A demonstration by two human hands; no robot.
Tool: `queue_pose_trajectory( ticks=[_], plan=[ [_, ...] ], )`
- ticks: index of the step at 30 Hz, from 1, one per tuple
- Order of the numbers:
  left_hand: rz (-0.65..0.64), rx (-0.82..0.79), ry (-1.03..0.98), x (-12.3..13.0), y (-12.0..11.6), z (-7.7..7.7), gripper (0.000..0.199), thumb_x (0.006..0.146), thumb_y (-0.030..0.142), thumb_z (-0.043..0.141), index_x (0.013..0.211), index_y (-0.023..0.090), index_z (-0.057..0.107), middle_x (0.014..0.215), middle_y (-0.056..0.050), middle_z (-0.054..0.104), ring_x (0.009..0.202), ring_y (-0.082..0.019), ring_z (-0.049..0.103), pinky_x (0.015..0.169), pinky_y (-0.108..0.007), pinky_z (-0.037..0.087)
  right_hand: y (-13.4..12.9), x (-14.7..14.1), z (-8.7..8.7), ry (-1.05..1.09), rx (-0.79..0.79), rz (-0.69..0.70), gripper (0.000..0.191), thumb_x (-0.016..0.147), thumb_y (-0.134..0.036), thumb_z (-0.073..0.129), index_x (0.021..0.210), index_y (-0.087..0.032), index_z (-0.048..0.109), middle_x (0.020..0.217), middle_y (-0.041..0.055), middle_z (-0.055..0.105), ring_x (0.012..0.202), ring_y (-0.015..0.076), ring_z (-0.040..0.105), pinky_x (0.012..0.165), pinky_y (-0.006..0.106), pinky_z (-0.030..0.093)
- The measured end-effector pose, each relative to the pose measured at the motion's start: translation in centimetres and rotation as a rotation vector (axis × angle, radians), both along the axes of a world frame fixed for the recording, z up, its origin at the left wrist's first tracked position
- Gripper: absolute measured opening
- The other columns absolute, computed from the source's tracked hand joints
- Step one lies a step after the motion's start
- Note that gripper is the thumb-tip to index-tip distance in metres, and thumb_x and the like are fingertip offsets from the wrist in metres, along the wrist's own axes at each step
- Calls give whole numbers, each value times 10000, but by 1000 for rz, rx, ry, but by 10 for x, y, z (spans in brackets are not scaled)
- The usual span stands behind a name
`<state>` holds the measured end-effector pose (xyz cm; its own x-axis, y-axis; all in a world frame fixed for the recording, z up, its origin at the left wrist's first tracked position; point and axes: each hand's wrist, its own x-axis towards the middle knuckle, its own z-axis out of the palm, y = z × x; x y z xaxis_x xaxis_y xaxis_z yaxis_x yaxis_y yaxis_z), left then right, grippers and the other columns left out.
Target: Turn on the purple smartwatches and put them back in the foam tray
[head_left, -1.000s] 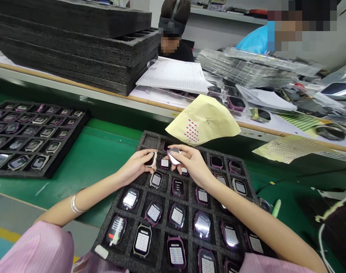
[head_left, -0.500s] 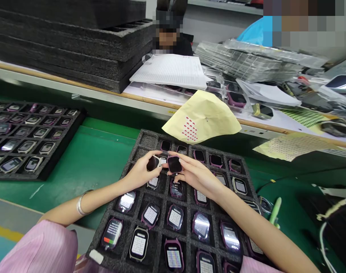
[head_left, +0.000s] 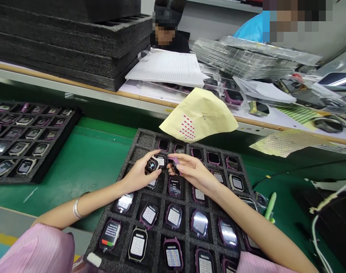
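Observation:
My left hand [head_left: 139, 171] grips a light-framed smartwatch [head_left: 152, 165] without a strap; its screen is lit with a dark watch face. In my right hand [head_left: 193, 170] a purple smartwatch [head_left: 174, 163] is pinched between thumb and fingers, tilted so its screen faces away from clear view. Both hands hover over the upper part of a black foam tray [head_left: 137, 197]. Watch bodies sit in the tray's compartments, among them a purple watch with a lit screen [head_left: 174, 187] just below my right fingers and a watch showing a white grid [head_left: 161, 160] between my hands.
A second foam tray of watches [head_left: 38, 172] lies left on the green table [head_left: 99, 151]. Stacked foam trays [head_left: 113, 49], papers [head_left: 167, 68] and bagged watches [head_left: 232, 94] occupy the shelf. A yellow sticker sheet [head_left: 201, 113] hangs over its edge. Cables and a green pen-like object [head_left: 270, 206] lie right.
The screen of the watch in my left hand was dark and is now lit. My right hand has turned the purple watch, whose dark screen faced up before. The view has shifted slightly.

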<state>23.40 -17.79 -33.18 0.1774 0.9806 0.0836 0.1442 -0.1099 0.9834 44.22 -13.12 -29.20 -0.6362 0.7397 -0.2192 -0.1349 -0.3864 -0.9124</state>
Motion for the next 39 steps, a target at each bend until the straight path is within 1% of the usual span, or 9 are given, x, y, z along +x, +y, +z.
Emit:
queue_pose_trajectory(
  ticks=[4,8,11,14,17,21,26,30,39],
  plan=[
    [-1,18,21,1,0,-1,562,832,227,591,1359,161,409,1224,-108,588,1072,-238,580,930,-347,461,-1,-1,1,38,-92,64,395,796,-254,748,1175,-212,645,988,68,704,941,206,682,926,398,495],
    [11,31,40,1,0,0,548,825,212,588,1342,148,418,1178,-98,607,1027,-224,589,935,-345,450,0,-1,1,55,-139,94,422,799,-264,741,1201,-204,627,1025,96,697,943,214,679,870,390,522],
    [17,26,50,0,0,2,534,822,206,579,1331,157,428,1178,-93,611,1044,-233,586,936,-347,448,1,1,-1,67,-151,84,389,747,-225,777,1119,-185,673,1020,106,708,921,221,685,841,373,529],
    [3,25,80,-1,0,4,490,802,171,563,1283,162,470,1194,-89,610,1094,-243,567,942,-337,441,1,2,-2,53,-131,73,366,728,-203,788,1080,-176,693,1001,109,720,895,223,693,826,369,532],
    [-21,33,106,-2,0,4,455,775,143,555,1227,161,509,1194,-82,612,1107,-237,555,947,-321,431,1,2,-2,33,-100,78,358,746,-206,777,1092,-173,691,1013,114,720,921,229,689,825,363,532],
    [-13,37,75,-3,0,4,477,771,149,553,1245,168,509,1196,-73,615,1080,-221,573,961,-317,425,1,2,-1,-19,-66,62,365,748,-228,779,1099,-179,691,1012,110,720,935,234,687,830,362,533],
    [3,48,61,-3,3,1,484,761,139,555,1242,168,517,1243,-76,600,1157,-227,542,1012,-328,395,0,2,0,-50,-31,-9,370,734,-234,787,1090,-187,699,1005,103,722,946,238,683,818,361,541],
    [15,54,66,-4,4,1,482,771,138,542,1251,153,504,1232,-88,603,1117,-223,560,1006,-338,400,-1,1,1,-63,-7,-40,372,728,-227,790,1087,-183,703,994,99,722,954,244,680,811,365,544],
    [17,43,74,-4,3,5,479,774,154,552,1251,176,513,1184,-70,618,1084,-229,570,966,-336,423,0,1,-1,-70,-33,-18,375,735,-243,786,1095,-188,699,986,97,725,913,231,688,767,336,551]
  ],
)
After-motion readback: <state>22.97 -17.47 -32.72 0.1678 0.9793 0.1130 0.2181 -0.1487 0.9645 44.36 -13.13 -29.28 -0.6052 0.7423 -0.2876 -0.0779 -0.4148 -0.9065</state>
